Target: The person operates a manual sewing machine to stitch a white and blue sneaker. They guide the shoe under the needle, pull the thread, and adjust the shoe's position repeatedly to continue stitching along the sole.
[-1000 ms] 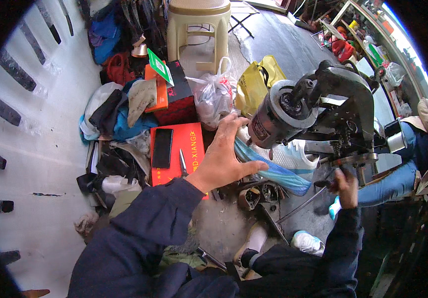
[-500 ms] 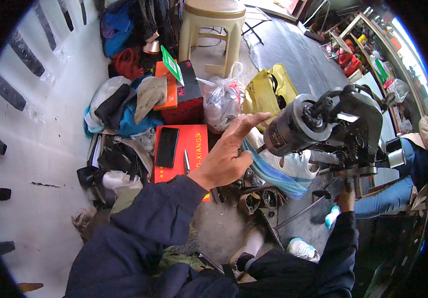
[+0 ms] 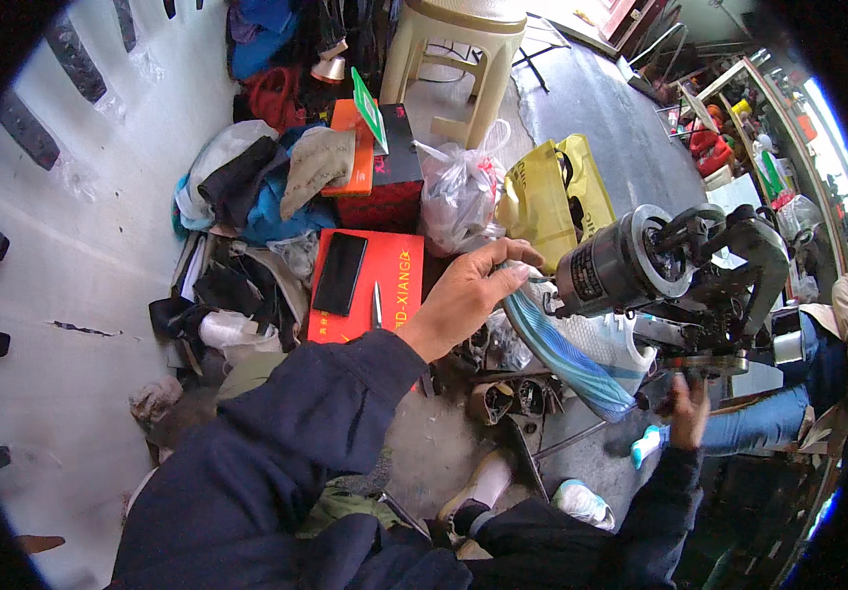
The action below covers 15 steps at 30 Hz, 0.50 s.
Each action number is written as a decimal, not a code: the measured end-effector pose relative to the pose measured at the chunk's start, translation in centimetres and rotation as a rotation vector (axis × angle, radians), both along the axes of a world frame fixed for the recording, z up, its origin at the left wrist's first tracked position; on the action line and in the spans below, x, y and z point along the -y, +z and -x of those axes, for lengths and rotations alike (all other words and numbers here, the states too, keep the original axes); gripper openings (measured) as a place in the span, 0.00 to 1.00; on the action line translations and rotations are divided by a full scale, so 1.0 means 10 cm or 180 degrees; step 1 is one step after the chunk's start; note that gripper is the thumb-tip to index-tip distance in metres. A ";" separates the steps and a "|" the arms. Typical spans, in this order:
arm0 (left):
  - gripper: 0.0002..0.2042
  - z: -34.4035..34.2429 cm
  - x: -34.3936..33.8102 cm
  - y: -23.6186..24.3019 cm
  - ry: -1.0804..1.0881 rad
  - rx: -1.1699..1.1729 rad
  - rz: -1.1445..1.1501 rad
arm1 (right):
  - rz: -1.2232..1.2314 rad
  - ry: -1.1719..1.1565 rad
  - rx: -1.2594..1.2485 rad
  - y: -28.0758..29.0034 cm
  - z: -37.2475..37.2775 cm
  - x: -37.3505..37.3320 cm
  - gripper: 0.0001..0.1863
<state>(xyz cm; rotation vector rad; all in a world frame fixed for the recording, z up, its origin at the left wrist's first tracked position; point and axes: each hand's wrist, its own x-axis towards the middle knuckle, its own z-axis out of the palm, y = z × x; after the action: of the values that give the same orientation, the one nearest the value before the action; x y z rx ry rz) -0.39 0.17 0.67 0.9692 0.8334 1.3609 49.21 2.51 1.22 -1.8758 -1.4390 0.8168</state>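
My left hand (image 3: 468,300) is closed in a pinch, thumb and forefinger together beside the drum-shaped end of a dark metal machine (image 3: 621,261) that looks like a cobbler's sewing machine. What lies between the fingertips is too small to make out. Just below them, a blue-striped white woven bag (image 3: 567,359) hangs or lies under the machine. Low on the machine's right side is a flat round wheel (image 3: 707,365). My right hand (image 3: 688,411), smeared by motion, is just under that wheel; whether it touches the wheel cannot be told.
Left of my left hand, a black phone (image 3: 339,273) and a pen (image 3: 377,307) lie on a red box (image 3: 409,256). Beyond stand a white plastic bag (image 3: 460,192), a yellow bag (image 3: 542,197) and a beige stool (image 3: 463,25). Someone's jeans-clad leg (image 3: 763,418) is at the right.
The view has shifted, so most things sit a little differently in it. My left thumb and forefinger have come together from apart. My right hand now blurs below the wheel.
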 end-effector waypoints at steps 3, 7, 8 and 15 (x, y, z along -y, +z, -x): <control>0.16 0.00 -0.05 -0.06 -0.0041 -0.0241 -0.0160 | -0.0888 -0.0162 0.0295 0.35 -0.26 -0.11 0.19; 0.25 0.04 -0.10 -0.09 -0.0272 -0.0208 -0.0217 | -0.1094 -0.0546 0.0594 0.30 -0.85 -0.29 0.17; 0.28 0.06 -0.11 -0.09 -0.0406 -0.0079 -0.0176 | -0.1242 -0.0621 0.0645 0.15 -0.99 -0.36 0.16; 0.44 0.19 -0.13 -0.05 -0.1003 0.0136 0.0261 | 0.0149 -0.0168 0.0037 -0.84 -0.83 -0.24 0.20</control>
<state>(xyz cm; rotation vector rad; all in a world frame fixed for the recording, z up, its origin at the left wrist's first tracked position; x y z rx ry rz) -2.24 1.45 0.20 0.9592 0.6668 1.0653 57.55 4.86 -7.16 -1.9480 -1.3825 0.8221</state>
